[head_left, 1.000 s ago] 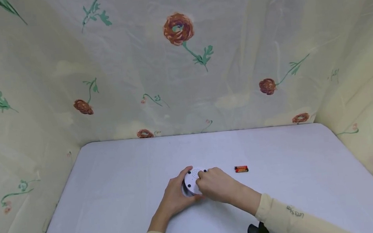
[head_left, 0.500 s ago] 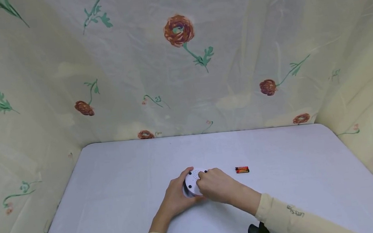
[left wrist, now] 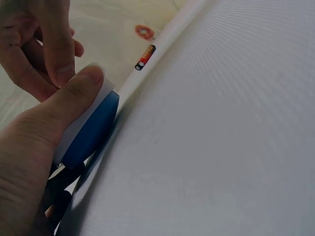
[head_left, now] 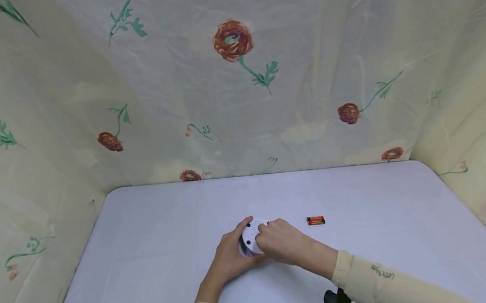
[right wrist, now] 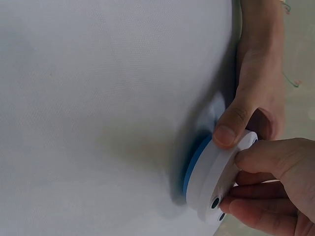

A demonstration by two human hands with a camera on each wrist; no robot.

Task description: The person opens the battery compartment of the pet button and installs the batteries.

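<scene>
A round white device point(head_left: 249, 234) with small holes and dark round feet on its upper face stands tilted on the table. Its blue underside point(left wrist: 93, 130) shows in the left wrist view. My left hand point(head_left: 230, 256) grips it by the rim, thumb on the near edge and fingers around the far side. My right hand point(head_left: 284, 244) is bent over the white face, with the thumb and curled fingertips against it in the right wrist view point(right wrist: 275, 182). Part of that face is hidden under these fingers.
Two red and black batteries point(head_left: 315, 220) lie side by side to the right of my hands. The white table point(head_left: 154, 238) is enclosed by flowered cloth point(head_left: 292, 117). A black camera mount sits at each wrist, the right one point(head_left: 337, 300) low over the table.
Both hands keep their hold on the device, nearly still. The whole view has shifted slightly down; the batteries have not been moved.
</scene>
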